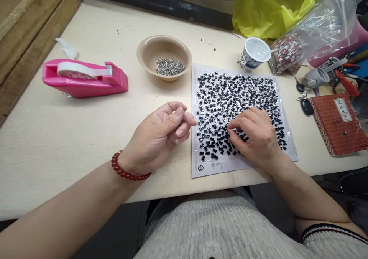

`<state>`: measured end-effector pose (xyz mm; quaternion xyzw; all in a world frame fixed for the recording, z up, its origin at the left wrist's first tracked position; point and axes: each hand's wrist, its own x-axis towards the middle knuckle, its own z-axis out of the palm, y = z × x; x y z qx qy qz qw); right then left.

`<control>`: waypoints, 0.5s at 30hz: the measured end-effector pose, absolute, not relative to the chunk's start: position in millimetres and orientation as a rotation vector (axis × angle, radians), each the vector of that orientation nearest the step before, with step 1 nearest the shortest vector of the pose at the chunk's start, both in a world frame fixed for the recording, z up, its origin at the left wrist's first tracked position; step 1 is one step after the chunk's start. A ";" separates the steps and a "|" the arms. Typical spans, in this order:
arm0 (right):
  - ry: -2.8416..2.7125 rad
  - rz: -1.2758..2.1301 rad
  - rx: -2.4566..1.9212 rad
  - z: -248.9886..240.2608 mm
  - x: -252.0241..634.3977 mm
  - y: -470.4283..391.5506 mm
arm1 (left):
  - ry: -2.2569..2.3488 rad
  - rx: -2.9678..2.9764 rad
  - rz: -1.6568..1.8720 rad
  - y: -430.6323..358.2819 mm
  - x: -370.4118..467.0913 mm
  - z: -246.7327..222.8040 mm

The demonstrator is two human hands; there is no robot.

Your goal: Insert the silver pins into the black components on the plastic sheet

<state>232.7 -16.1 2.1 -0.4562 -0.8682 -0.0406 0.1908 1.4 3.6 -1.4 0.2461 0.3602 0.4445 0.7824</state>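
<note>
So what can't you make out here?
All in the head view:
- Black pieces beneath the right hand: it covers them.
- Anything in its pinch: fingers hide it.
- Anything in the left hand: too small.
- Scribble: blurred.
- Yellow bag's top: cut off by the top edge.

Pale tabletop (pixel 94 136), wooden frame (pixel 37 32) at left (rather worn), dark tiled floor (pixel 106 228) below.

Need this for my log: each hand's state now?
Left hand: loosely curled; hold unclear.
Right hand: fingertips close together at black pieces; hold unclear.

Head-height view, forward and down
</note>
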 end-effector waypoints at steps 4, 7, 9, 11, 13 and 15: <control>-2.448 -0.144 -1.306 0.0 230.8 -16.3 | 0.765 0.557 0.918 3.2 -1.2 -2.2; -2.428 -0.171 -1.329 -0.6 229.4 -16.1 | 0.750 0.582 0.914 2.9 -1.7 -1.2; -2.429 -0.174 -1.340 -0.8 228.9 -15.8 | 0.745 0.583 0.902 2.7 -1.4 0.0; -2.437 -0.171 -1.345 -1.2 228.7 -15.4 | 0.748 0.575 0.888 2.6 -1.2 1.2; -2.442 -0.166 -1.349 -1.8 228.7 -15.0 | 0.759 0.563 0.878 2.4 -1.2 2.4; -2.441 -0.164 -1.349 -2.4 228.8 -14.5 | 0.775 0.550 0.870 2.3 -1.4 3.2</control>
